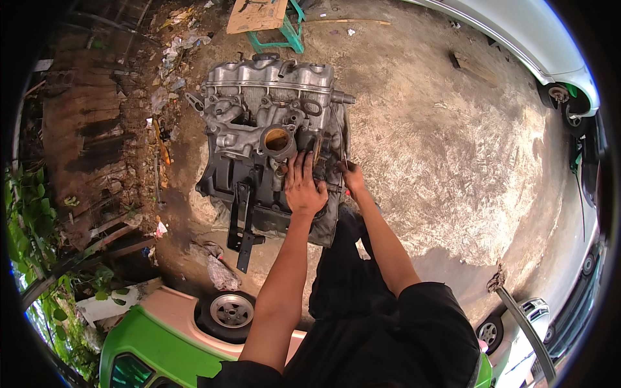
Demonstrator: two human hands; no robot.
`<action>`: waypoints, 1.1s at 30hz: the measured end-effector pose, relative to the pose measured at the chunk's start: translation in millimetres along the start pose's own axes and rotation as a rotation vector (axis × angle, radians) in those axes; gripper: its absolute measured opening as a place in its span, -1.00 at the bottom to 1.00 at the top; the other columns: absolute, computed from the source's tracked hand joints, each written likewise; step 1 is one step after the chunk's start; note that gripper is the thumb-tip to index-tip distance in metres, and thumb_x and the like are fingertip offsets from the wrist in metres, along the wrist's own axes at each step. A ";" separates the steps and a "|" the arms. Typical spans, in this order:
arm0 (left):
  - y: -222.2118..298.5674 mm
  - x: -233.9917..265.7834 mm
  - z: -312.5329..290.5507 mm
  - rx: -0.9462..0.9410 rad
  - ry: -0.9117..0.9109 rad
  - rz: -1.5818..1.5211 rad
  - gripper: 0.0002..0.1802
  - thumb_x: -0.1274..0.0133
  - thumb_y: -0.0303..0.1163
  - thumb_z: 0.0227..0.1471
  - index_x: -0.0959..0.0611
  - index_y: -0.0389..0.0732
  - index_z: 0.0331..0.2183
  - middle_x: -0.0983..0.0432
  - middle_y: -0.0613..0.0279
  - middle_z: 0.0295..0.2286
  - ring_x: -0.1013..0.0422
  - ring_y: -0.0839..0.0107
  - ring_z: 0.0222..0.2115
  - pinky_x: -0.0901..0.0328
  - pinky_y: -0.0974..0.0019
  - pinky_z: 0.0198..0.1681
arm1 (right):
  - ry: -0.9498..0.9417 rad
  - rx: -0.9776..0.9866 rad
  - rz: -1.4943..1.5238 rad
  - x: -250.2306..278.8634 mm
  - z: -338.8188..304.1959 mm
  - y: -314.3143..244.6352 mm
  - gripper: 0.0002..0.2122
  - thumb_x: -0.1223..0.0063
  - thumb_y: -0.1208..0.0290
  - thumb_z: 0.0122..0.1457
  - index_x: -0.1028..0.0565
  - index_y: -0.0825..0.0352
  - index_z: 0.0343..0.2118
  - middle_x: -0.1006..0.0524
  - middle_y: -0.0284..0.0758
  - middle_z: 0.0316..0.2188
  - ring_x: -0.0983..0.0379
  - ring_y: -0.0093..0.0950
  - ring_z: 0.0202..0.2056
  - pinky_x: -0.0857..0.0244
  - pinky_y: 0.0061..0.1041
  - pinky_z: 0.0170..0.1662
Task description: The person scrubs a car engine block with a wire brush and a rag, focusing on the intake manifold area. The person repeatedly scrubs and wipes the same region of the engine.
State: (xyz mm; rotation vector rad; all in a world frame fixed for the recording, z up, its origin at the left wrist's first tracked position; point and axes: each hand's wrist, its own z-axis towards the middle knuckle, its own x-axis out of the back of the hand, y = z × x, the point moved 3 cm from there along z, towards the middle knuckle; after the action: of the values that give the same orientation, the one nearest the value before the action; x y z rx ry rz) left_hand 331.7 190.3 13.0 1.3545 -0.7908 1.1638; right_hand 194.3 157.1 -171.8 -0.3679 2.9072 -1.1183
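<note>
A grey metal car engine (268, 116) stands on the ground before me, its cast intake with a round open throat (278, 138) facing up. My left hand (304, 185) lies on the engine's near side just below that throat, fingers stretched out and spread a little. At the engine's right edge, my right hand (351, 178) is closed. A thin, shiny strip pokes up by its fingers and a small red spot shows beneath them; what it grips is mostly hidden. A black metal bracket (240, 223) juts from the engine's near side, left of my left hand.
Beyond the engine is a green stool (284, 40) with cardboard on top. Litter (184, 48) and rusty sheets (84, 139) line the left. A green and pink vehicle (152, 333) stands at lower left, a silver car (517, 32) at upper right. Bare concrete (446, 168) stretches rightward.
</note>
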 end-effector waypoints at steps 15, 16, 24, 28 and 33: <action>-1.6 -1.0 -0.8 0.015 -0.034 -0.008 -0.20 -0.04 -0.34 -0.22 -0.31 -0.09 0.16 -0.22 0.17 0.14 -0.05 0.11 0.24 -0.14 -0.06 0.19 | -0.076 0.168 -0.049 -12.0 3.4 -11.5 -0.81 -0.21 0.43 0.12 -0.60 0.44 -0.26 -0.63 -0.25 -0.37 -0.52 -0.49 -0.30 -0.33 -0.46 -0.16; -0.9 -1.0 -0.5 0.011 -0.030 -0.011 -0.21 -0.03 -0.35 -0.21 -0.31 -0.10 0.16 -0.23 0.16 0.14 -0.04 0.11 0.24 -0.12 -0.06 0.20 | -0.053 0.171 -0.027 -12.5 2.3 -12.4 -0.80 -0.22 0.42 0.11 -0.61 0.44 -0.26 -0.63 -0.24 -0.37 -0.52 -0.47 -0.30 -0.34 -0.45 -0.15; -5.3 19.7 -28.8 -0.020 0.129 -0.229 -0.39 0.06 -0.40 -0.05 -0.34 -0.26 0.10 -0.30 0.01 0.06 -0.13 0.04 0.18 -0.03 -0.07 0.21 | 0.198 0.161 -0.158 -18.5 -6.8 -13.0 -0.72 -0.29 0.25 0.02 -0.64 0.39 -0.32 -0.63 -0.14 -0.41 -0.56 -0.34 -0.34 -0.36 -0.39 -0.18; -24.9 40.4 -73.0 0.221 0.338 -0.228 -0.55 0.19 -0.32 0.14 -0.36 -0.35 0.03 -0.32 -0.15 -0.02 -0.21 -0.11 0.05 -0.05 -0.08 0.09 | 0.248 0.250 -0.126 -20.7 -3.5 -7.1 -0.72 -0.32 0.23 -0.03 -0.65 0.36 -0.36 -0.60 -0.04 -0.48 -0.57 -0.14 -0.39 -0.39 -0.28 -0.25; -44.2 30.2 -62.8 0.395 0.333 -0.214 -0.40 0.29 -0.13 0.26 -0.24 -0.38 0.15 -0.18 -0.20 0.11 -0.09 -0.13 0.16 0.05 -0.13 0.18 | 0.209 0.243 -0.192 -14.1 1.8 -2.0 -0.69 -0.13 0.27 0.12 -0.59 0.40 -0.17 -0.63 -0.11 -0.36 -0.57 -0.27 -0.26 -0.36 -0.37 -0.17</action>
State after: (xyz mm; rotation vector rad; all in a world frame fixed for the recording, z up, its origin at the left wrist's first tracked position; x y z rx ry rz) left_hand 369.8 263.1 20.5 1.4681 -0.1754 1.3710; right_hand 208.6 157.6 -172.9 -0.5636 2.9061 -1.6099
